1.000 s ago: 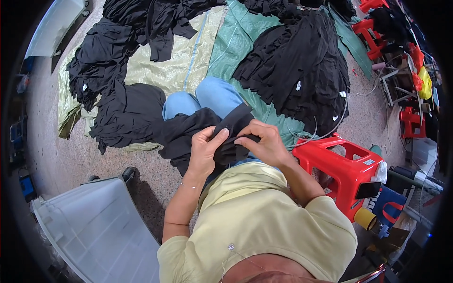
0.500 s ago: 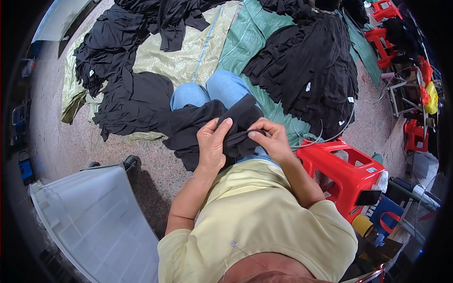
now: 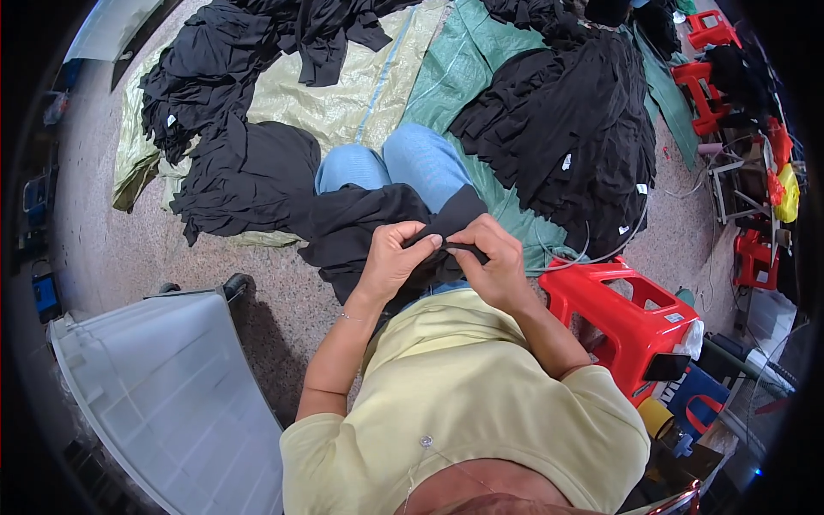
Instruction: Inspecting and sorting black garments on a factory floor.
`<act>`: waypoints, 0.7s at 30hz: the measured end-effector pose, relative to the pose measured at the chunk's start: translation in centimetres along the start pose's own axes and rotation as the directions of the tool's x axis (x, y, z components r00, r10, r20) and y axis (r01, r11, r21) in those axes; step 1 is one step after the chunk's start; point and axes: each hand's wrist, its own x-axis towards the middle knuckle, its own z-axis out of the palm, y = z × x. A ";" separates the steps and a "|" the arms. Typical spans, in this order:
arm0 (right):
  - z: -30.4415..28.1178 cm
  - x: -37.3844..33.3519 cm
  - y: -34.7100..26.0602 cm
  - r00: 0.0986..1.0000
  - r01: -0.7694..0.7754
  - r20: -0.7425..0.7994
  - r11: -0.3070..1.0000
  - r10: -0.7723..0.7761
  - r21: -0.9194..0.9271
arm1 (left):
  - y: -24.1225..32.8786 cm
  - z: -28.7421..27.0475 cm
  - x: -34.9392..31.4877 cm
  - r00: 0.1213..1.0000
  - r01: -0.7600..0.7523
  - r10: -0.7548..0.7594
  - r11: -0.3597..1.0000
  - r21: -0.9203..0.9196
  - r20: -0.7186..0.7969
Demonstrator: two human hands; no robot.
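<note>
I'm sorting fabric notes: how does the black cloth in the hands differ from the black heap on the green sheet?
The cloth is pinched by the left hand and right hand; the heap lies on the green sheet, no hand on it. The heap fills more of the picture than the cloth. The heap shows white tags; the cloth shows none. Both are black and creased.

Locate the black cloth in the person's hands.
The black cloth lies across the person's blue jeans near the centre of the head view, pinched by the left hand and the right hand, left of the nearest red stool.
</note>
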 end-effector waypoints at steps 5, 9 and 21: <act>0.3 -0.3 0.2 0.999 0.048 0.004 0.998 -0.048 -0.040 | 0.3 -0.5 -0.2 0.978 -0.209 0.182 0.874 0.439 0.104; 0.2 -0.4 0.7 0.998 0.055 0.029 0.998 -0.054 -0.038 | -0.1 -0.4 -0.5 0.944 -0.328 0.295 0.801 0.501 0.146; -0.5 -0.4 0.8 0.993 -0.006 0.120 0.999 0.012 -0.046 | -1.5 0.0 -1.1 0.947 -0.322 0.274 0.835 0.447 0.169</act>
